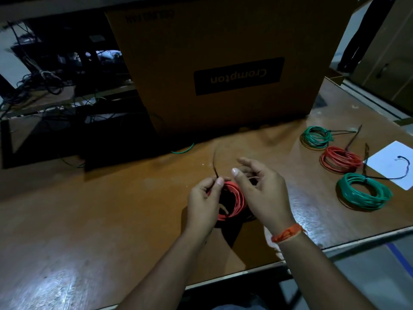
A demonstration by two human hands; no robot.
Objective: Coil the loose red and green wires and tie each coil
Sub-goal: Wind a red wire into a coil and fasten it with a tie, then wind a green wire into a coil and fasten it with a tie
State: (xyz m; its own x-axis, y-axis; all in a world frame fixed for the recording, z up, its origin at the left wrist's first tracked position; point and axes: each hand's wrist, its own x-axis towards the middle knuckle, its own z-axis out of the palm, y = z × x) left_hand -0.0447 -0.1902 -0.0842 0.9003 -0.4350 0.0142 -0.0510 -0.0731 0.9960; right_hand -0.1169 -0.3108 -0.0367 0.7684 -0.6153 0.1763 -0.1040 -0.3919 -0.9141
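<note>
Left grip (204,198) pinched on dark tie (215,162) atop red coil (234,202), right grip (259,189) loosely open alongside.

Workshop: wooden workbench (111,198), cardboard carton (223,41), tangled cables (44,86).

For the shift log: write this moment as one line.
stage: tying red coil | left hand: pinches dark tie | right hand: at coil, grip unclear | finished coils on table: three

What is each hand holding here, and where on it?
Left hand pinches the dark tie at the top of the red wire coil. Right hand: curled beside the coil, grip unclear.
</note>
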